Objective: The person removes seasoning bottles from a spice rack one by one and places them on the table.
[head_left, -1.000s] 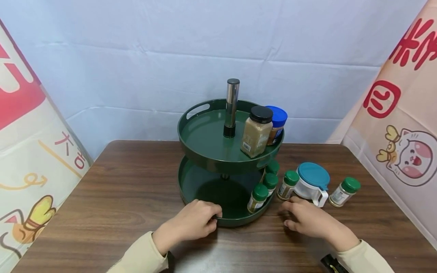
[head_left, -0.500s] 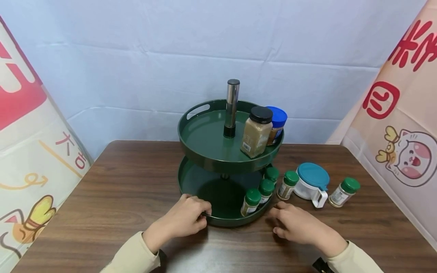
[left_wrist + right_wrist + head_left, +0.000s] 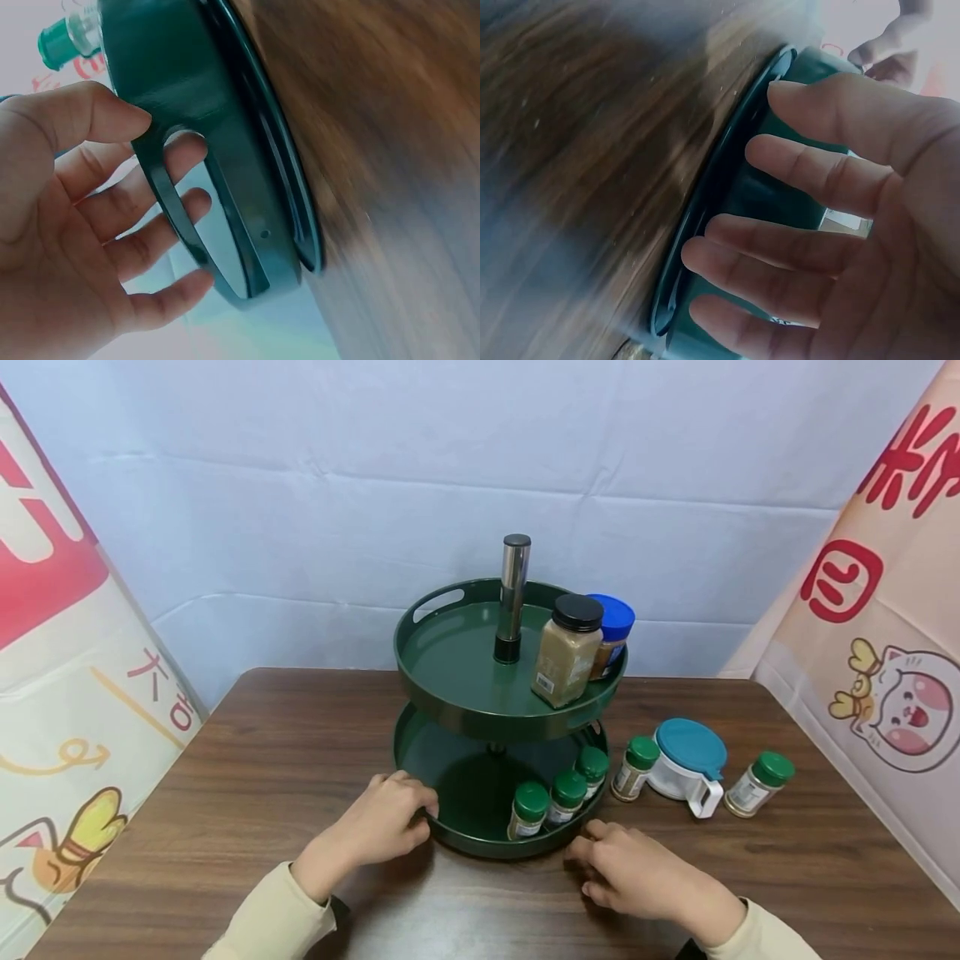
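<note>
A dark green two-tier lazy Susan [image 3: 480, 839] stands on the table. My left hand [image 3: 386, 817] holds its lower tray at the front left. In the left wrist view the thumb presses the outer wall [image 3: 180, 82] and fingertips show through the handle slot. My right hand [image 3: 637, 870] is at the tray's front right, with fingers extended along the outer wall in the right wrist view. Several green-capped spice jars [image 3: 529, 810] stand inside the lower tray on the right. The upper tray [image 3: 465, 652] carries a black-lidded jar [image 3: 567, 652] and a blue-lidded jar [image 3: 615, 627].
Right of the lazy Susan, a spice jar [image 3: 634, 768] stands beside a white container with a teal lid [image 3: 686, 764]. Another green-capped jar [image 3: 757, 785] is farther right. A metal post [image 3: 513, 597] rises through the upper tray. Pale cloth [image 3: 315, 527] hangs behind the table.
The lower tray has turned, carrying its spice jars forward and to the left. My left hand has moved left with the rim, and my right hand left too. The upper jars kept their places.
</note>
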A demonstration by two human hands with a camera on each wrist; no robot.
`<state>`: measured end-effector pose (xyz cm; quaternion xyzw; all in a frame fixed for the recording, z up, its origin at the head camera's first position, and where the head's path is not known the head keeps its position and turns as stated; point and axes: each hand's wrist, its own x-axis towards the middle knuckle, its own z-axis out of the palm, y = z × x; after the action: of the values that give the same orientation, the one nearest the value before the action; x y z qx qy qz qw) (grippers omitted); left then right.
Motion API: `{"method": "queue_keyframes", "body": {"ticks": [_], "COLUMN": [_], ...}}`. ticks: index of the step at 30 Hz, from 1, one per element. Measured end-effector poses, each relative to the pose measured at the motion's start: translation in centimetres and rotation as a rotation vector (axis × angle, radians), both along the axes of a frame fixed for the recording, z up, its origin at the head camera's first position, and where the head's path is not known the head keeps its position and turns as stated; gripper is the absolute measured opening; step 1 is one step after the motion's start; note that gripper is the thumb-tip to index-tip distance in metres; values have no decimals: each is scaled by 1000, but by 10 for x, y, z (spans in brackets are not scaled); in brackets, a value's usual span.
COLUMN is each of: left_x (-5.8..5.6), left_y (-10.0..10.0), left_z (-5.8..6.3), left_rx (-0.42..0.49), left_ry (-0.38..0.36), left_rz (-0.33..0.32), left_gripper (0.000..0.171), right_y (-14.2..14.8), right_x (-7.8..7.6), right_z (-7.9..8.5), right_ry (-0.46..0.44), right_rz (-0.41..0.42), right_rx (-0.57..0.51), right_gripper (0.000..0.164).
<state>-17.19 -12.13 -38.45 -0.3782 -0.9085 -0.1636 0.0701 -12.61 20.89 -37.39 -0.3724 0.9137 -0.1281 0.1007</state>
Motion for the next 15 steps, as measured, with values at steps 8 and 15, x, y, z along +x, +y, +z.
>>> {"method": "queue_keyframes", "body": {"ticks": [8,15], "left_x": [-10,-10], "left_y": [-9,-10], "left_z": [-3,-2], "left_rx": [28,30], "left_ry": [9,-14], "left_rz": [20,35], "left_gripper": [15,19], "right_y": [-6,-4], "right_x": [3,3], "right_z": [-2,-2], "right_ry": [-7,0], "right_rz": [13,9], "right_rx": [9,-12], "right_gripper": [29,28]}}
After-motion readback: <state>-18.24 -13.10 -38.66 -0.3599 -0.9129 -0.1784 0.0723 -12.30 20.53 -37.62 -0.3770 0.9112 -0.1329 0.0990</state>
